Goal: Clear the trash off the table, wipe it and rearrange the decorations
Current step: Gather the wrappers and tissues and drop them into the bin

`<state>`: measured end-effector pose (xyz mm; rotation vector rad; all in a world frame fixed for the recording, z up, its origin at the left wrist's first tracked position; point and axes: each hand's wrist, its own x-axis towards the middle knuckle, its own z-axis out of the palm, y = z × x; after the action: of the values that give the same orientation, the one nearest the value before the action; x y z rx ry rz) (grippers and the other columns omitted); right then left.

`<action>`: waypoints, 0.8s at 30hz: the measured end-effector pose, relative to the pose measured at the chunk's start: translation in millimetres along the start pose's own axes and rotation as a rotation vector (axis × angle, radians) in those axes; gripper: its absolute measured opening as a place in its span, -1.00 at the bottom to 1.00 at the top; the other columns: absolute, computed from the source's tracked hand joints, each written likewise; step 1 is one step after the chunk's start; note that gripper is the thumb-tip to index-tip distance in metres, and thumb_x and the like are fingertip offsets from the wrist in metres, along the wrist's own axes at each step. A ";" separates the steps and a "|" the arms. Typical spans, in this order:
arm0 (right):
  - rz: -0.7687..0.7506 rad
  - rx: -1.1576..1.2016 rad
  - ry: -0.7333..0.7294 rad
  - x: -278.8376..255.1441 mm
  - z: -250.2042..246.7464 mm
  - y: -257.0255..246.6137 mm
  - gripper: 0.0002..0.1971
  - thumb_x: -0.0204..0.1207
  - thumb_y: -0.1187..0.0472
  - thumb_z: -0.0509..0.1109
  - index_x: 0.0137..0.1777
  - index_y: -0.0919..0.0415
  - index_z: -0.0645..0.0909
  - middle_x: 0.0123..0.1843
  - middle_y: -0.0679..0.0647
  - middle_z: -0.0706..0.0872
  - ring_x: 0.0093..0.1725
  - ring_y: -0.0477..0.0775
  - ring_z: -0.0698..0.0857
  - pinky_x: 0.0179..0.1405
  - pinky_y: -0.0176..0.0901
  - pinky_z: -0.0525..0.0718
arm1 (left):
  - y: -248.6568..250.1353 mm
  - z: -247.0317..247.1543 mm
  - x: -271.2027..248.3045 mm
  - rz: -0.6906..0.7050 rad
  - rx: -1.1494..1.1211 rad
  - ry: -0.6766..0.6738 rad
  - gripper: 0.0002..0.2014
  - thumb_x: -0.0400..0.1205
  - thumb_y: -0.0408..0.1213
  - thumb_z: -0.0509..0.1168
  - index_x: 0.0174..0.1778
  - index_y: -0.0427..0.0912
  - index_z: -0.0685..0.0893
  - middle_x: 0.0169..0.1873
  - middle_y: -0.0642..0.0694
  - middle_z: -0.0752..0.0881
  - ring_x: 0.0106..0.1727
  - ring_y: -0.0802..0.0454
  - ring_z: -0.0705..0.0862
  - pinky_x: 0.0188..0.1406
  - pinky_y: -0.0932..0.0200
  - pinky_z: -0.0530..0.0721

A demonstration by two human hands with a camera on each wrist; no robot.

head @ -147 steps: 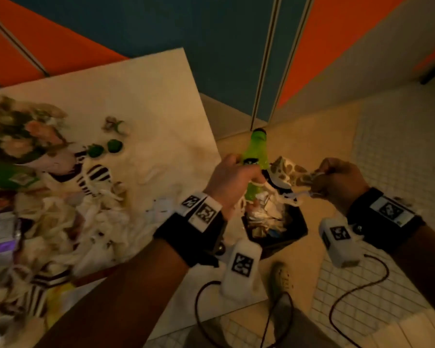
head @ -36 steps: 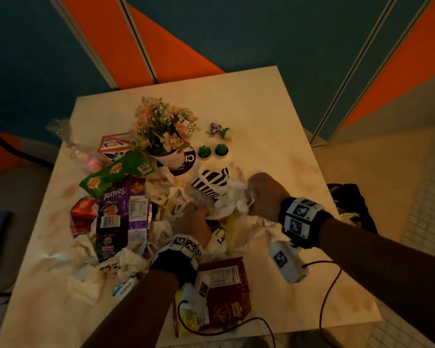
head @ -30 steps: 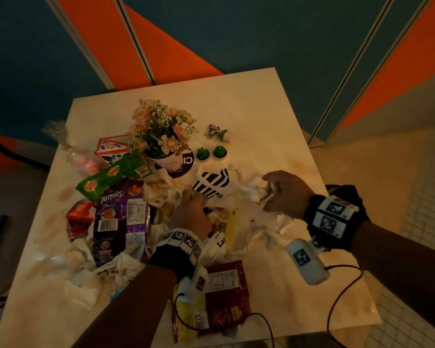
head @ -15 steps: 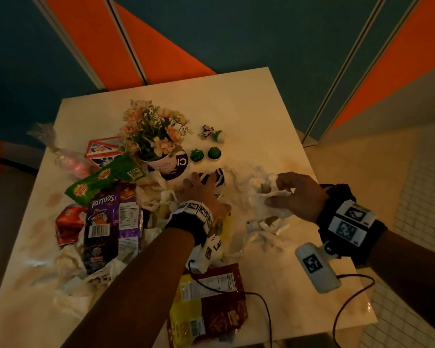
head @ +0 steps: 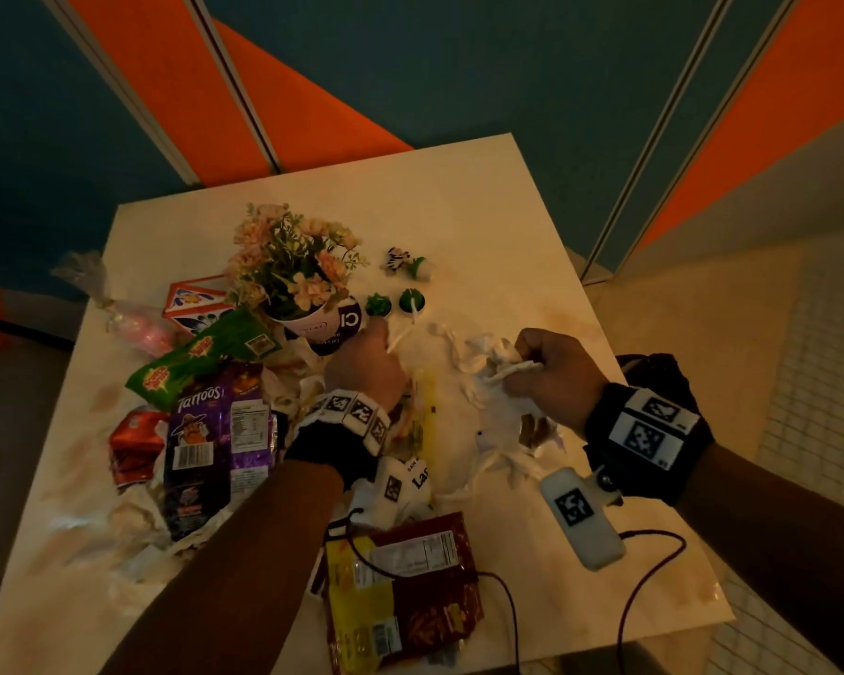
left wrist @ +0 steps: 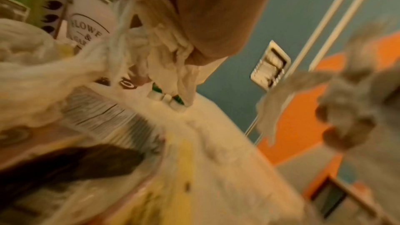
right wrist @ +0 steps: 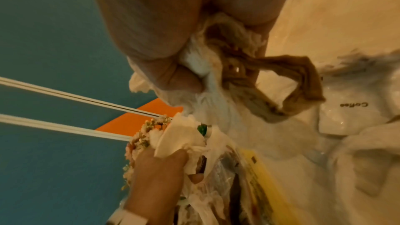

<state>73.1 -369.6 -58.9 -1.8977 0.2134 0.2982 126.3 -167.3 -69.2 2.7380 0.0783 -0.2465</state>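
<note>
Crumpled white tissues (head: 439,382) and snack wrappers cover the middle of the pale table (head: 483,211). My left hand (head: 367,362) is beside the flower pot (head: 322,328) and grips a wad of white tissue (left wrist: 166,61). My right hand (head: 549,370), right of it, grips a bunch of white and brown-stained napkins (right wrist: 218,61), lifted a little off the pile. In the right wrist view the left hand (right wrist: 158,177) shows below with tissue in its fingers. Two small green cactus ornaments (head: 393,303) and a zebra figure (head: 404,260) stand behind the hands.
Left of the hands lie a purple snack bag (head: 210,440), a green bag (head: 201,355), a red packet (head: 132,440) and a triangular box (head: 191,304). A red-yellow bag (head: 405,587) lies near the front edge. A black bin bag (head: 654,377) sits beyond the table's right edge.
After dropping trash in the bin, both hands came back to the pile. The left hand moved up toward the pot and closed on tissue. The right hand gathered napkins and lifted them.
</note>
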 end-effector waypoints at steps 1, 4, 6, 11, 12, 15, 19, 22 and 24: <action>0.002 0.026 0.019 -0.1 0.5 -1.7 -0.54 0.22 0.43 0.47 -0.44 0.07 0.19 -0.44 0.02 0.19 -0.40 0.03 0.17 -0.38 -0.16 0.19 | 1.3 -7.8 -6.1 -0.032 -0.101 0.066 -0.70 0.63 -0.27 0.20 0.29 -0.05 0.53 0.08 -0.20 0.70 0.15 -0.26 0.67 0.05 -0.07 0.64; -0.010 0.087 0.108 2.3 -1.6 -6.1 -0.50 0.23 0.54 0.48 -0.47 0.07 0.22 -0.46 -0.01 0.24 -0.42 -0.01 0.23 -0.41 -0.18 0.24 | 3.8 -30.6 -19.8 -0.155 -0.446 0.196 -0.64 0.59 -0.33 0.29 0.33 -0.18 0.59 0.10 -0.13 0.69 0.17 -0.13 0.66 -0.05 0.10 0.56; -0.016 0.127 0.147 4.2 -3.9 -11.4 -0.48 0.22 0.64 0.42 -0.45 0.09 0.20 -0.45 0.01 0.25 -0.44 0.00 0.25 -0.43 -0.16 0.29 | 1.5 -39.7 -20.0 -0.316 -0.614 0.197 -0.59 0.54 -0.32 0.36 0.33 -0.22 0.58 0.13 -0.11 0.67 0.17 -0.12 0.66 -0.02 0.10 0.57; -0.014 0.242 0.187 3.2 -11.7 -29.4 -0.53 0.28 0.71 0.26 -0.44 0.13 0.20 -0.47 0.09 0.23 -0.74 -0.09 0.26 -0.77 -0.38 0.34 | 1.3 -53.0 -22.9 -0.490 -1.067 0.065 -0.72 0.44 -0.46 0.29 0.08 -0.32 0.61 -0.12 -0.29 0.75 -0.39 -0.12 0.78 -0.64 0.28 0.51; -0.029 0.247 0.189 1.3 -15.8 -31.6 -0.53 0.29 0.71 0.26 -0.45 0.13 0.20 -0.48 0.09 0.22 -0.74 -0.09 0.24 -0.78 -0.38 0.33 | 7.0 -56.6 -26.4 -0.490 -1.117 0.014 -0.85 0.48 -0.49 0.24 -0.06 -0.31 0.61 -0.27 -0.25 0.73 -0.52 -0.05 0.71 -0.64 0.29 0.43; -0.047 0.235 0.227 -7.1 -38.1 -29.1 -0.55 0.30 0.70 0.25 -0.45 0.15 0.21 -0.47 0.09 0.23 -0.73 -0.02 0.24 -0.78 -0.32 0.37 | 31.6 -65.9 -34.2 -0.442 -1.188 -0.137 -0.89 0.51 -0.46 0.15 -0.27 -0.31 0.57 -0.63 -0.21 0.64 -0.61 -0.04 0.46 -0.65 0.27 0.26; 0.032 0.266 0.321 -26.2 -84.6 -6.0 -0.63 0.34 0.66 0.23 -0.42 0.17 0.33 -0.40 0.20 0.35 -0.65 0.12 0.33 -0.76 -0.28 0.42 | 77.0 -64.1 -43.3 -0.355 -1.299 -0.198 -0.92 0.49 -0.46 0.13 -0.28 -0.30 0.51 -0.67 -0.16 0.57 -0.66 -0.04 0.51 -0.78 0.40 0.18; 0.113 0.317 0.394 -40.7 -121.0 24.5 -0.61 0.23 0.59 0.31 -0.54 0.07 0.38 -0.32 0.26 0.41 -0.47 0.11 0.33 -0.62 -0.22 0.42 | 121.8 -54.2 -51.8 -0.306 -1.345 -0.293 -0.87 0.50 -0.46 0.12 -0.34 -0.28 0.51 -0.71 -0.17 0.53 -0.68 -0.05 0.49 -0.79 0.43 0.16; 0.165 0.335 0.412 -49.3 -145.7 47.5 -0.64 0.16 0.55 0.32 -0.60 0.07 0.40 -0.30 0.26 0.44 -0.42 0.15 0.37 -0.53 -0.16 0.42 | 156.4 -40.8 -57.7 -0.278 -1.370 -0.356 -0.83 0.50 -0.47 0.11 -0.38 -0.27 0.52 -0.74 -0.16 0.50 -0.73 -0.03 0.49 -0.79 0.45 0.15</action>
<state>27.2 -522.6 -39.3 -1.5930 0.6572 -0.0247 90.0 -297.1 37.0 1.2968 0.3681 -0.5072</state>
